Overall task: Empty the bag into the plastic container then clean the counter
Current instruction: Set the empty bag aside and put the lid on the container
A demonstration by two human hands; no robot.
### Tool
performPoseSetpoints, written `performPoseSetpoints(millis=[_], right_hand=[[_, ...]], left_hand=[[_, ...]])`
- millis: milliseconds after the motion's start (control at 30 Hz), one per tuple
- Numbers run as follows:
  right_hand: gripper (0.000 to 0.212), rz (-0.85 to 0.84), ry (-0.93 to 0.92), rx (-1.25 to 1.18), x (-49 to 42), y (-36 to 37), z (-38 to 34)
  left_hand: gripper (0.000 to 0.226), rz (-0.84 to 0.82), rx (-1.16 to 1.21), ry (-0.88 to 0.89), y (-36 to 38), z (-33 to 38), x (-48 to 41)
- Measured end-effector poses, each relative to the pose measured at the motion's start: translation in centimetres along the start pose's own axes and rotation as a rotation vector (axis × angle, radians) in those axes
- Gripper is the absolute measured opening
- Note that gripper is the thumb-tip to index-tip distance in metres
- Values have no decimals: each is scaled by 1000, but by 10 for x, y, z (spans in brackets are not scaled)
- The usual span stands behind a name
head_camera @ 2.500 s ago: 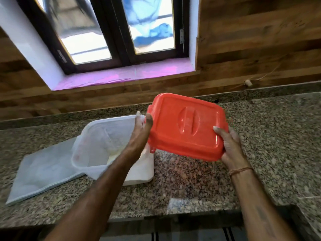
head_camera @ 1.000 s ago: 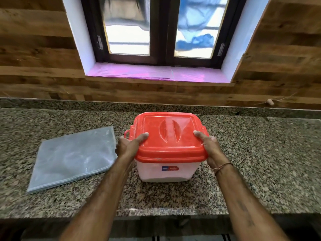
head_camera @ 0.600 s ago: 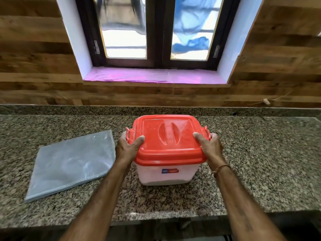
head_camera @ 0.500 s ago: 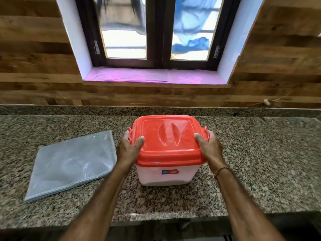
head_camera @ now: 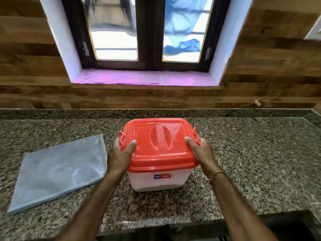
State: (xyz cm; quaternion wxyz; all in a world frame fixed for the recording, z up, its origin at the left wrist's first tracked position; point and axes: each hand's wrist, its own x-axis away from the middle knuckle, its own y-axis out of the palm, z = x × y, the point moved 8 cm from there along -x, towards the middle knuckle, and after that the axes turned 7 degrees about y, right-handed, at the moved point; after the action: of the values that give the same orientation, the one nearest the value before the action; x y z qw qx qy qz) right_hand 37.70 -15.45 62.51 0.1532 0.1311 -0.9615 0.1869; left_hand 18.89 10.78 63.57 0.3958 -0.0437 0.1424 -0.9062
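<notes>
Both hands, left hand (head_camera: 119,154) and right hand (head_camera: 201,152), fingers wrapped on the red lid (head_camera: 159,143), press it onto the plastic container (head_camera: 159,180); the flattened bag (head_camera: 59,169) lies just left. Wiping the desk (head_camera: 251,162) likely follows.

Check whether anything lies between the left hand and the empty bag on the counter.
Nothing visible does. The left hand grips the red lid of the container; the flat bag lies just to its left, with only bare granite counter between.
</notes>
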Motion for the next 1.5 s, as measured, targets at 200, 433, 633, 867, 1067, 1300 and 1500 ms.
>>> performPoseSetpoints(millis=[200, 433, 633, 867, 1067, 1300, 1500], right_hand=[[62, 62, 1, -94, -31, 2, -15], [42, -2, -60, -195, -93, 20, -76], [62, -20, -84, -148, -174, 50, -122], [66, 38, -60, -57, -240, 70, -121], [55, 124, -47, -42, -246, 78, -123], [68, 146, -38, -26, -234, 78, -131], [90, 332, -70, 63, -163, 102, -108]], left_hand=[[60, 56, 77, -36, 0, 11, -27], [35, 69, 22, -40, 9, 34, -121], [49, 118, 24, -63, 23, 37, -197], [73, 101, 40, -120, 45, 9, -259], [44, 101, 30, -101, 51, -2, -286], [89, 45, -10, -98, 47, 1, -286], [99, -59, -138, -118, 8, -35, -237]])
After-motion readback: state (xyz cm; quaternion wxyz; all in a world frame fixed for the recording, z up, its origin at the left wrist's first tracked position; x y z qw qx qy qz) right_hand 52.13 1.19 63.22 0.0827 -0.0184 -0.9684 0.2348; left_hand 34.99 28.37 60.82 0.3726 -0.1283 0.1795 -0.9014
